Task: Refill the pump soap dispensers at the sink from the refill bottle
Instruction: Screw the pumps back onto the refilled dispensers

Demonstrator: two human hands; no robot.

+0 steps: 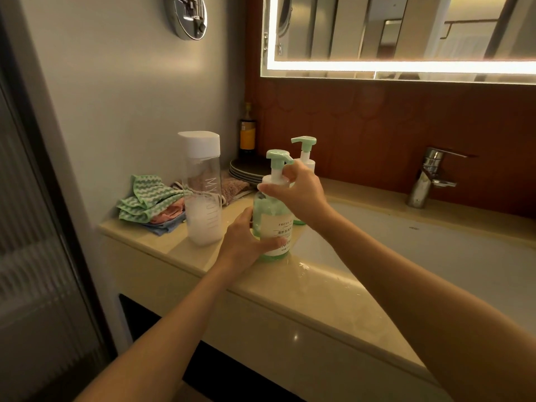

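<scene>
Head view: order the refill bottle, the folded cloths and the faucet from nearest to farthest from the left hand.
The left hand grips the front dispenser low on its body.
1. refill bottle: just to the hand's left, upright on the counter.
2. folded cloths: farther left, beyond the bottle, against the wall.
3. faucet: far to the right, across the basin.
</scene>
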